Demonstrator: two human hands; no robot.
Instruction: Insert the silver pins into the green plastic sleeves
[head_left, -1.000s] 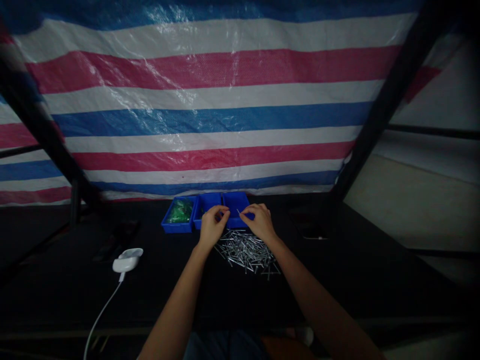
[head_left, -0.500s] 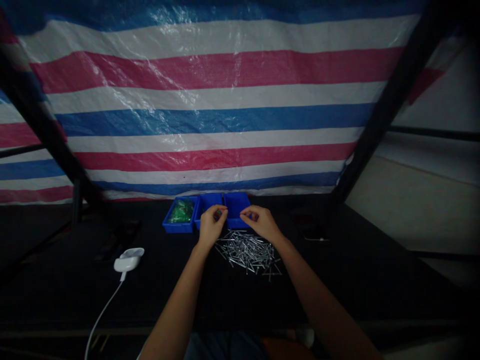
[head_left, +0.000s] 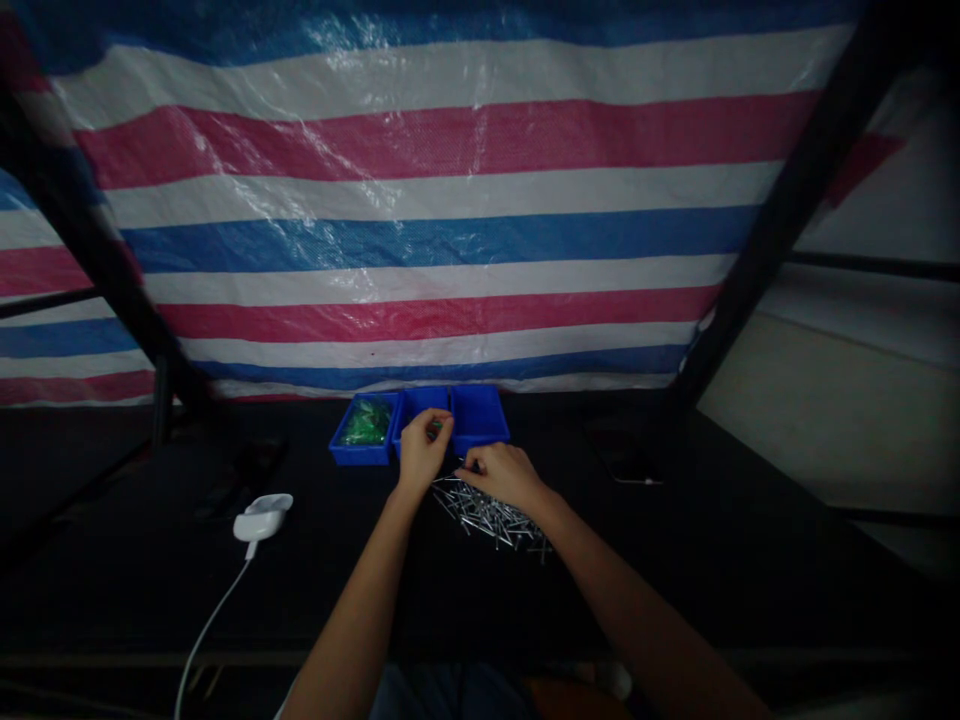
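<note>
Several thin silvery metal pieces, like nails or screws (head_left: 487, 515), lie in a loose pile on the black table. Over the pile's upper left edge, my right hand (head_left: 501, 474) has its fingertips pinched together; what they hold is too small to make out. My left hand (head_left: 424, 450) is closed in a pinch in front of the middle blue bin (head_left: 421, 398), with a bit of green showing at its fingers. The right blue bin (head_left: 480, 412) stands beside it. In the left blue bin (head_left: 361, 456) lies a green bundle in clear plastic (head_left: 367, 422).
A white case (head_left: 262, 518) with a cable lies at the left on the black table (head_left: 712, 560). Dark flat objects sit at the left and a phone-like one (head_left: 634, 462) at the right. Striped sheeting (head_left: 450, 240) hangs behind, between black posts.
My right hand has moved down and left, from the front of the right bin to the metal pile. My left hand has barely moved. The view has shifted slightly.
</note>
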